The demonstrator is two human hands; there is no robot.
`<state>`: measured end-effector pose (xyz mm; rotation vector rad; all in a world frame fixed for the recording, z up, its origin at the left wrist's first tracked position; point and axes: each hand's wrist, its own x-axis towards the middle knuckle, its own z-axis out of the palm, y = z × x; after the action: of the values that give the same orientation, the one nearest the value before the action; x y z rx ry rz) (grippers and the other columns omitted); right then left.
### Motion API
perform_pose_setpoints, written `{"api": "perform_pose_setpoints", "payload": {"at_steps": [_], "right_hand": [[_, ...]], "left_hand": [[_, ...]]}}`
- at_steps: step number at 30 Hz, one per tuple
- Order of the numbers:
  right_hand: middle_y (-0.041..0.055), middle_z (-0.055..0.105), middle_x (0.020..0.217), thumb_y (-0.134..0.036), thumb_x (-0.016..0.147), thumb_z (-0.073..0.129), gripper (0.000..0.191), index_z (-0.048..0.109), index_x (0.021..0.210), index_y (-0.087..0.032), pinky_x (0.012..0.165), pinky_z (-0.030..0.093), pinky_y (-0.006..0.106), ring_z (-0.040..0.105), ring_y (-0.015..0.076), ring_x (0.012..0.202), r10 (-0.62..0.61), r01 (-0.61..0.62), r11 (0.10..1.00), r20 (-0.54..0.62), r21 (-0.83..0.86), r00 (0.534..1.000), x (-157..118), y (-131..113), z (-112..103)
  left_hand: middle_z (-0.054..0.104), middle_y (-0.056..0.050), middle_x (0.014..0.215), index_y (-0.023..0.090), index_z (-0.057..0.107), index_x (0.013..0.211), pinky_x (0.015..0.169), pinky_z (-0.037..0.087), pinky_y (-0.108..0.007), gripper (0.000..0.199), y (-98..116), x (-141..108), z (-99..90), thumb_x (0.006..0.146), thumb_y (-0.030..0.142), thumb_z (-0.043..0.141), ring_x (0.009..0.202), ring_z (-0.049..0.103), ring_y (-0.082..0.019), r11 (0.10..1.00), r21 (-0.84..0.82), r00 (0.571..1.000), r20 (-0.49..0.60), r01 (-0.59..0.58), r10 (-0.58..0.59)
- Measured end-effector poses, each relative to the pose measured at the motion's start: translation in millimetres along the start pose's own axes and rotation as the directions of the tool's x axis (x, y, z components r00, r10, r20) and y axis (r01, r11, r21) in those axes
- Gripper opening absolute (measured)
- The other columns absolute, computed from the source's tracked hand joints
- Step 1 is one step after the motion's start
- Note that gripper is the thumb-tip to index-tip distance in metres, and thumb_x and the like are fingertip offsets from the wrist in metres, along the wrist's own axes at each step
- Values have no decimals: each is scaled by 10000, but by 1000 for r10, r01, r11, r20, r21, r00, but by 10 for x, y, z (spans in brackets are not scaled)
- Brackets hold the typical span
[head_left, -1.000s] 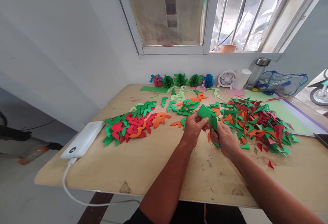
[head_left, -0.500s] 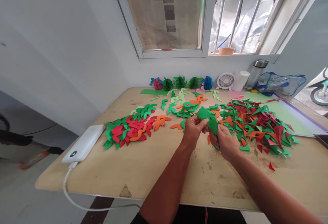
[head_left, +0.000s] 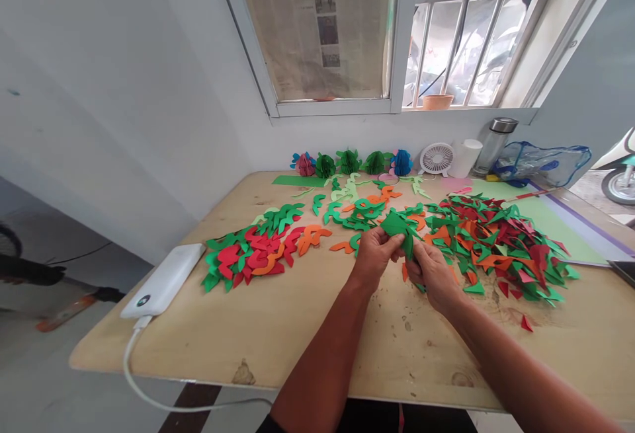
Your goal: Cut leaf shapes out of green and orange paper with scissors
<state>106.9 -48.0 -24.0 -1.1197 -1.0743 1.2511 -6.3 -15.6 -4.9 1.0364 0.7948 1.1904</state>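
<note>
A small piece of green paper (head_left: 397, 224) is held up over the middle of the table. My left hand (head_left: 376, 251) pinches its left side between thumb and fingers. My right hand (head_left: 432, 271) is closed at its lower right end, where the paper bends or is split into strips; whether a tool is hidden in the fingers, I cannot tell. Just right of my right hand lies a big heap of green, red and orange paper scraps (head_left: 496, 241). Curved green cut-outs (head_left: 364, 213) lie behind my left hand.
More red and green cut-outs (head_left: 258, 248) lie at left, near a white power bank (head_left: 161, 281) with a cable. Along the wall stand several paper figures (head_left: 348, 162), a small fan (head_left: 436, 158), a white cup (head_left: 466, 157) and a bottle (head_left: 495, 147).
The right part of the green paper has bent down and narrowed between my hands. Both hands stay in nearly the same place. The view has shifted slightly.
</note>
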Motion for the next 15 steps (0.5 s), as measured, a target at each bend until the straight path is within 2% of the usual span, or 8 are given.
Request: {"api": "perform_pose_setpoints", "payload": {"at_steps": [8,15], "right_hand": [[-91,306,386,-708,720,599,537,524,631,-184,343,147,214,192,52,347,29,-29,999,5,16,1000,3,1,10],[-93,284,376,-723,712,584,544,506,615,-193,335,148,217,185,54,339,23,-23,1000,7,4,1000,-12,-31,34]], "left_hand": [[535,20,497,144,599,619,480,328,-227,218,-3,5,-6,664,326,711,450,430,-71,1000,13,1000,-3,-4,4],[535,16,494,146,598,612,486,334,-233,227,8,12,-24,660,337,710,450,427,-75,999,35,1000,9,-11,11]]}}
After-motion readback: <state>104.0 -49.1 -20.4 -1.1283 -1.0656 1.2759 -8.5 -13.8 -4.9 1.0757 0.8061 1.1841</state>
